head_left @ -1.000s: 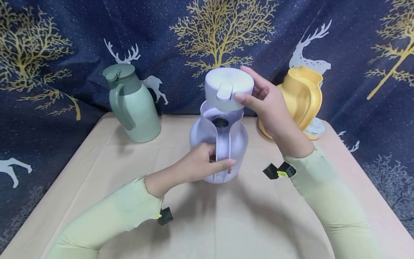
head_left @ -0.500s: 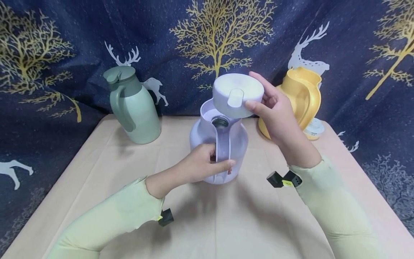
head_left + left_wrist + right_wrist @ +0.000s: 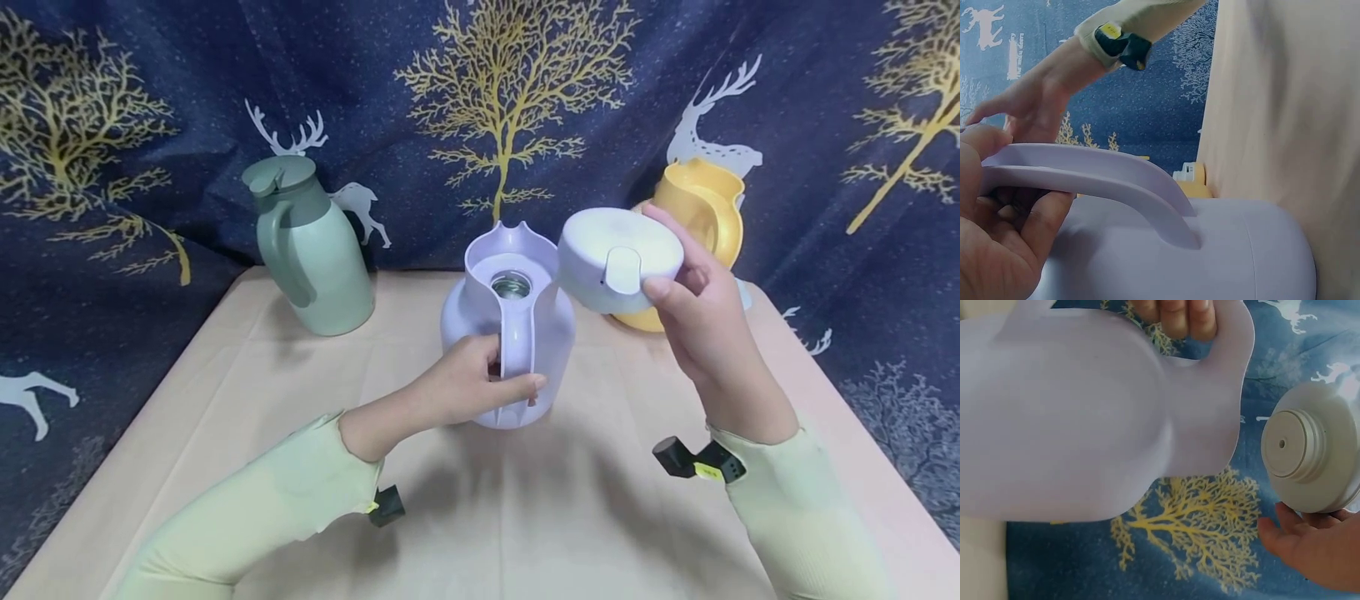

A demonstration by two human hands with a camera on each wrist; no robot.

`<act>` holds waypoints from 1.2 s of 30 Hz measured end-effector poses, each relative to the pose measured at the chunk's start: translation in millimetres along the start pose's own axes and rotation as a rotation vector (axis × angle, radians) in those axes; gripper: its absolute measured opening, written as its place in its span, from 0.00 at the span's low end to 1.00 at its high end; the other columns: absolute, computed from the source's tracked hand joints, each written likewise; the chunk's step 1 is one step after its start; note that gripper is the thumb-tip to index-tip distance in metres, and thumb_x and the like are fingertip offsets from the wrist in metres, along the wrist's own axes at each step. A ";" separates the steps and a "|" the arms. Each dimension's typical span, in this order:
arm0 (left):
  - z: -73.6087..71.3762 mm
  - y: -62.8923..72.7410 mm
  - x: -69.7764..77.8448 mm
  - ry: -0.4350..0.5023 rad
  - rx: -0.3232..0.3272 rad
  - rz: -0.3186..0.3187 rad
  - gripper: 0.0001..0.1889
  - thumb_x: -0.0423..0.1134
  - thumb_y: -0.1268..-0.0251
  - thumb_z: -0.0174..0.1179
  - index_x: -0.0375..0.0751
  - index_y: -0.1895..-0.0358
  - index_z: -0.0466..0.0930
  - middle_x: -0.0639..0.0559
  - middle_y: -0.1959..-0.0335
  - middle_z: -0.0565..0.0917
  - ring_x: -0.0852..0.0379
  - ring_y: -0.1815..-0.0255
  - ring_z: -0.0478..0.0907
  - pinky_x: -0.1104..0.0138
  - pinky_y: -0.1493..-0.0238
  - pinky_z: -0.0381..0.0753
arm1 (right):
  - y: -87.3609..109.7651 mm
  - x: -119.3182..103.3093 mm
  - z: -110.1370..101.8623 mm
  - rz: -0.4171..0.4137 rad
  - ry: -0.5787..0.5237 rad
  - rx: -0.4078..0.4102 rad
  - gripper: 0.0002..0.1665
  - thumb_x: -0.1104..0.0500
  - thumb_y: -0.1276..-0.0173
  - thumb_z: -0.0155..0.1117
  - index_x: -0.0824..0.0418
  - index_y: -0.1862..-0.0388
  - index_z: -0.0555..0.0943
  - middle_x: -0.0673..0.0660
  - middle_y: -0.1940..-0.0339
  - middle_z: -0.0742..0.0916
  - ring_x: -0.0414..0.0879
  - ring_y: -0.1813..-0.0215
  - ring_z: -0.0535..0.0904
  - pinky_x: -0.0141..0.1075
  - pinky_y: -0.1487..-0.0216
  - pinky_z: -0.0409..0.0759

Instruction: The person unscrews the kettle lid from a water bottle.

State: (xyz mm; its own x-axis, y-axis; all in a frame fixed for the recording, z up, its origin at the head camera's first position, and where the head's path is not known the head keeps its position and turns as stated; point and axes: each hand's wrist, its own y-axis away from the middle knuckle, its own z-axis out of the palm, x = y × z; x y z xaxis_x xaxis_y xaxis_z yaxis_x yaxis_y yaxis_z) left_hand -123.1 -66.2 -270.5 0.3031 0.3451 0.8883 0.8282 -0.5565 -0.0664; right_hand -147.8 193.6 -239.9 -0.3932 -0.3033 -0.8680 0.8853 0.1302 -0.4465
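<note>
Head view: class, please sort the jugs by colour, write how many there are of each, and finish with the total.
Green jug: 1
Lilac jug: 1
Yellow jug: 1
Total: 3 jugs

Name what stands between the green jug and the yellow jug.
In the head view: the lilac jug, nearer than both, gripped by the left hand.
</note>
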 end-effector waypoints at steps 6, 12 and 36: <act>1.7 -0.5 -1.2 0.004 0.001 0.005 0.13 0.38 0.32 0.65 0.31 0.53 0.80 0.39 0.63 0.91 0.64 0.63 0.86 0.71 0.56 0.83 | 15.7 13.8 -20.3 0.022 -0.010 -0.022 0.34 0.64 0.32 0.66 0.59 0.27 0.72 0.50 0.40 0.85 0.40 0.40 0.80 0.27 0.37 0.77; 2.3 -0.6 -1.3 -0.009 0.014 0.008 0.14 0.37 0.33 0.65 0.30 0.52 0.80 0.38 0.61 0.91 0.60 0.61 0.87 0.71 0.54 0.83 | 31.0 25.5 -38.0 0.070 0.049 -0.009 0.31 0.63 0.30 0.65 0.54 0.28 0.74 0.49 0.41 0.85 0.39 0.41 0.80 0.25 0.38 0.79; -0.6 -1.2 -1.9 -0.067 -0.005 0.013 0.15 0.39 0.32 0.66 0.31 0.50 0.79 0.39 0.58 0.90 0.58 0.58 0.86 0.69 0.53 0.84 | 65.0 62.3 -72.4 0.264 0.347 0.037 0.37 0.75 0.34 0.62 0.45 0.31 0.75 0.33 0.49 0.86 0.26 0.48 0.82 0.19 0.50 0.81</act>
State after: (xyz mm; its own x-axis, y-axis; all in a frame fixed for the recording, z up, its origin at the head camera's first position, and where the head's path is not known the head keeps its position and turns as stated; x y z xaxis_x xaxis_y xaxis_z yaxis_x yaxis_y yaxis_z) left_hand -125.0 -66.7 -271.8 0.3444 0.3873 0.8552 0.8217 -0.5650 -0.0751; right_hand -132.8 251.5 -338.8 -0.2068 0.0720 -0.9757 0.9724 0.1249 -0.1969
